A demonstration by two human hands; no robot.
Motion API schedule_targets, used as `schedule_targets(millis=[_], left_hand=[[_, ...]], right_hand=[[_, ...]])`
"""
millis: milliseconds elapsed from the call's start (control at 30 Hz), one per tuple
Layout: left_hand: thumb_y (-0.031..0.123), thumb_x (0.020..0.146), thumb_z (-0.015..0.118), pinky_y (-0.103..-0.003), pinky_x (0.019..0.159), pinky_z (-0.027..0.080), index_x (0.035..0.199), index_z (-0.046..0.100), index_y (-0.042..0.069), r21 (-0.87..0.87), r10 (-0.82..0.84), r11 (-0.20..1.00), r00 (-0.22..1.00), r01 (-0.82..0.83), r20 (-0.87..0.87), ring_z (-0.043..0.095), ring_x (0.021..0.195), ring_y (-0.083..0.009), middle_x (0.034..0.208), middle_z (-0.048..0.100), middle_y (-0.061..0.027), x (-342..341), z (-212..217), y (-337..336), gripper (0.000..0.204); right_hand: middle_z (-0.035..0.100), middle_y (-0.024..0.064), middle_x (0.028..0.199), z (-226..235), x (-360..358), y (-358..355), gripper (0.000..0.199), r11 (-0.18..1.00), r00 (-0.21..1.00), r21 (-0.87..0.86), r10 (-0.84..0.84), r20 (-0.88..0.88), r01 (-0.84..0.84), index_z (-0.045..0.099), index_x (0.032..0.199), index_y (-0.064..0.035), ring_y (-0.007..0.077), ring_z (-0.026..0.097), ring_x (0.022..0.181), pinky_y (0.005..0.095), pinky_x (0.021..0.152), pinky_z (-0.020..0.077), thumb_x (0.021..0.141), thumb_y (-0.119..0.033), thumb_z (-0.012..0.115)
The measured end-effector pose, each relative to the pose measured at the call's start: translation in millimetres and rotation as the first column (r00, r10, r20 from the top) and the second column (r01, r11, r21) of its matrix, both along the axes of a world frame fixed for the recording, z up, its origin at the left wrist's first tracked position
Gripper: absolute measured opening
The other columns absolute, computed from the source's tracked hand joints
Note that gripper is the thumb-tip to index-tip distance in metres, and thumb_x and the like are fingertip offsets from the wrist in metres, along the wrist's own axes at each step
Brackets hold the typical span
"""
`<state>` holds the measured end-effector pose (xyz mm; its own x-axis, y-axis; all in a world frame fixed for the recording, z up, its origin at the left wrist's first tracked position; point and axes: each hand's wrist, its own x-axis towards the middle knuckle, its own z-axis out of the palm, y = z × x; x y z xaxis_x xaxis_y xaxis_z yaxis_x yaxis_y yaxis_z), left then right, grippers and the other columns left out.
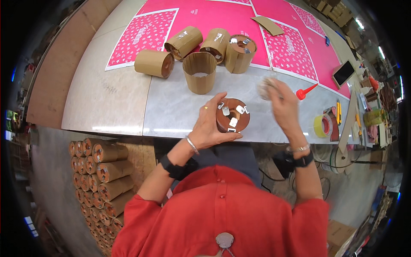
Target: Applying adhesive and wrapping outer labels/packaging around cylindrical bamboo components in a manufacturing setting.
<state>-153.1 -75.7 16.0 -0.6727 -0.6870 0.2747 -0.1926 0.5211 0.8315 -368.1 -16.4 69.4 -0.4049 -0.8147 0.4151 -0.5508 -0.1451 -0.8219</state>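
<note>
Worktop (pixel 171 107) was polished stone or laminate, pale grey, glossy enough to throw a glare strip along its front edge. Pink sheets (pixel 205 17) looked like printed card, satin with white pattern. Tubes (pixel 199 73) were matt brown kraft paper, slightly fibrous. The round cap (pixel 233 115) under the left hand (pixel 209 124) was smooth reddish-brown board with small shiny metal tabs on top. The right hand (pixel 284 103) gripped a pale wad (pixel 266 88), soft-looking, blurred, material unclear. Tape roll (pixel 322 126) was glossy yellow plastic film. Nozzle (pixel 306 92) was smooth red plastic. Stacked rolls (pixel 107 171) on the floor were the same matt kraft.
</note>
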Motion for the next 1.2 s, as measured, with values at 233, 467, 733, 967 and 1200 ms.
schedule_targets(millis=[233, 467, 733, 967, 1200], left_hand=[[0.035, 0.057, 0.082, -0.041, 0.091, 0.044, 0.131, 0.043, 0.006, -0.283, -0.276, 0.875, 0.885, 0.392, 0.374, 0.051, 0.107, -0.0338, 0.122, 0.051, -0.0147, -2.3, 57.5, -35.9, 0.089], [0.018, 0.062, 0.086, -0.033, 0.085, 0.046, 0.134, 0.036, 0.002, 0.362, 0.057, 0.932, 0.994, -0.018, -0.098, 0.052, 0.105, -0.0182, 0.115, 0.053, -0.0101, 17.2, 15.3, -10.6, 0.089], [0.032, 0.062, 0.085, -0.036, 0.086, 0.046, 0.125, 0.042, -0.002, 0.11, 0.227, 0.968, 0.974, -0.224, -0.014, 0.055, 0.098, -0.0255, 0.108, 0.051, -0.0149, 14.1, -22.7, 13.9, 0.083], [0.031, 0.061, 0.084, -0.039, 0.081, 0.045, 0.12, 0.044, -0.002, -0.035, 0.273, 0.96, 0.959, -0.276, -0.079, 0.053, 0.093, -0.0301, 0.103, 0.05, -0.016, 9.7, -33.6, 20.4, 0.079], [0.036, 0.061, 0.081, -0.042, 0.083, 0.04, 0.119, 0.046, -0.001, -0.239, 0.294, 0.92, 0.95, -0.31, -0.102, 0.05, 0.093, -0.0335, 0.102, 0.052, -0.0163, 10.0, -54.2, 16.2, 0.078]], right_hand=[[0.057, 0.016, 0.095, -73.3, -20.1, 87.7, 0.025, 0.946, 0.951, 0.285, -0.061, -0.304, 0.151, 0.061, 0.111, -0.0017, 0.0287, 0.061, 0.075, 0.0366, 0.067, 0.0502, 0.087, -0.009, 0.06], [0.051, 0.0157, 0.094, -63.0, -7.7, 93.2, 0.023, 0.952, 0.908, 0.295, 0.053, -0.415, 0.079, 0.058, 0.108, -0.0042, 0.0357, 0.059, 0.074, 0.0422, 0.062, 0.0495, 0.085, -0.008, 0.061], [0.054, 0.0143, 0.09, -38.0, 26.2, 57.5, 0.028, 0.997, 0.957, 0.006, -0.07, -0.282, 0.075, 0.058, 0.111, -0.0027, 0.0313, 0.054, 0.078, 0.0391, 0.07, 0.0485, 0.084, -0.007, 0.061], [0.052, 0.0108, 0.08, -36.9, 55.3, 8.4, 0.027, 0.995, 0.865, -0.068, -0.096, -0.493, 0.071, 0.059, 0.102, -0.0095, 0.0278, 0.058, 0.075, 0.0374, 0.055, 0.0502, 0.075, -0.006, 0.061], [0.056, 0.015, 0.091, -31.1, 115.7, 26.6, 0.026, 0.98, 0.83, -0.056, 0.132, -0.542, -0.192, 0.06, 0.098, -0.0033, 0.0315, 0.06, 0.078, 0.0378, 0.058, 0.0512, 0.073, -0.001, 0.06]])
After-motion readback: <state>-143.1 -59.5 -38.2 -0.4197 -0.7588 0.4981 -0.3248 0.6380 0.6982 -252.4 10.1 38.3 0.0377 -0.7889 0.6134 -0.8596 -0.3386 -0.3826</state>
